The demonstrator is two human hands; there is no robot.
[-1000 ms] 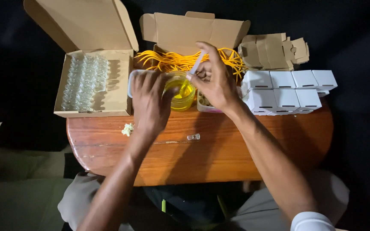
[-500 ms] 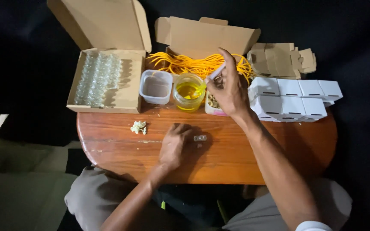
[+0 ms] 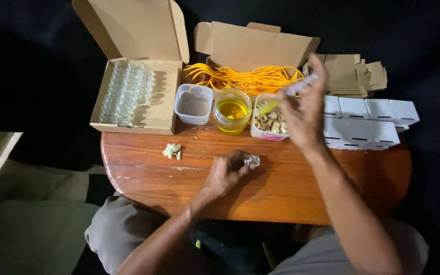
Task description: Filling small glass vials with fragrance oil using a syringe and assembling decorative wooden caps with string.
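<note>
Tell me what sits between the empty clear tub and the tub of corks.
The jar of yellow liquid stands between clear tub and cork tub, seen in the head view.

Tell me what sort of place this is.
Likely a small home packing bench, not a factory. A little wooden table holds a cardboard box of small glass vials, a jar of yellow liquid and a stack of small white cartons; the left hand holds one vial.
</note>
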